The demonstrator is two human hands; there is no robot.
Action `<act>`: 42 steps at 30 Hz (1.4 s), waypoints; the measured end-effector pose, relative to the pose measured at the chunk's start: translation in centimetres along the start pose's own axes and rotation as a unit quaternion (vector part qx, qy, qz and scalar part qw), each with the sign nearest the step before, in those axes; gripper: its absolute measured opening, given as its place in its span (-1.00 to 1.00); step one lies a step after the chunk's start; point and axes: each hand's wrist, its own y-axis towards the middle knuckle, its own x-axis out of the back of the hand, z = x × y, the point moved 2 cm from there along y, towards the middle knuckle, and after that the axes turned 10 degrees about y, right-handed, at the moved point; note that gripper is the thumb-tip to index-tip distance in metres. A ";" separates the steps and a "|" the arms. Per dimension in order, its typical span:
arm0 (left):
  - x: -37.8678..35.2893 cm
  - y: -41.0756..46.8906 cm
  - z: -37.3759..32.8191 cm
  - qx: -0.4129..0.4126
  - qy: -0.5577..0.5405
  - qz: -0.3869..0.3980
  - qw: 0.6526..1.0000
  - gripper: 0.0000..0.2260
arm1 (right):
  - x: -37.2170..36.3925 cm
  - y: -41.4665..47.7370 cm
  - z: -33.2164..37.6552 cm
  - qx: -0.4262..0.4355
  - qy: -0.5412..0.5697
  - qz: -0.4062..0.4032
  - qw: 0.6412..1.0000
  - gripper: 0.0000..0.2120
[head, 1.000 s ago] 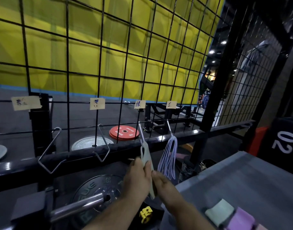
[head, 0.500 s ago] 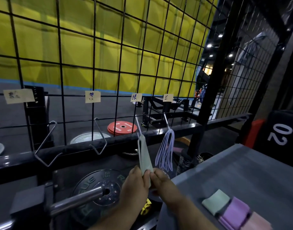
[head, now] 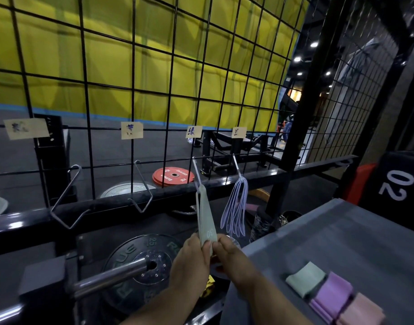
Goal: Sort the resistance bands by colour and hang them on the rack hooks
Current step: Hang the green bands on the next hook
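While both hands pinch its lower end, the green band (head: 204, 219) hangs from the third hook (head: 195, 171) on the wire grid (head: 170, 66), pulled taut and slanting down toward the person. It is a flat, pale sage-green loop. It is narrow where it bunches over the hook and widens to a broad strip lower down, with "30" printed in lighter figures near the bottom.

The left hand (head: 189, 261) has its thumb and curled fingers closed on the band's left edge. The right hand (head: 231, 254) pinches the right edge the same way, and the two hands come together just below the number. A paper label (head: 193, 132) is stuck to the grid above the hook.

On the next hook to the right, several thin blue bands (head: 235, 212) hang slack in long loops, near the green band but apart from it. On the grey counter (head: 342, 242) at lower right, three more bands lie in a row, touching: a folded green band (head: 305, 279), a purple band (head: 332, 294) and a pink band (head: 363, 310). Below the hands, a black plate (head: 131, 256) sits on a steel bar (head: 109, 276).
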 end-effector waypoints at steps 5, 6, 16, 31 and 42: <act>0.0 0.1 0.4 0.022 -0.008 0.010 1.000 -0.75 | -0.4 0.3 -0.3 -0.001 -0.025 0.025 0.999 -0.82; 0.0 0.1 0.4 0.021 -0.010 0.012 1.000 -0.75 | -0.5 0.3 -0.3 0.004 -0.024 0.029 0.999 -0.81; -0.5 -0.1 0.7 0.004 0.000 0.015 1.000 -0.73 | -0.5 0.1 -0.1 -0.001 0.002 -0.001 1.000 -0.86; -2.1 -1.0 0.3 0.049 -0.076 0.043 0.995 -0.67 | 0.7 0.2 0.7 0.048 -0.061 0.000 0.997 -0.84; -5.7 -1.6 0.5 0.034 -0.050 0.149 0.987 -0.65 | 3.9 -0.2 -2.1 -0.001 -0.158 -0.099 0.982 -0.78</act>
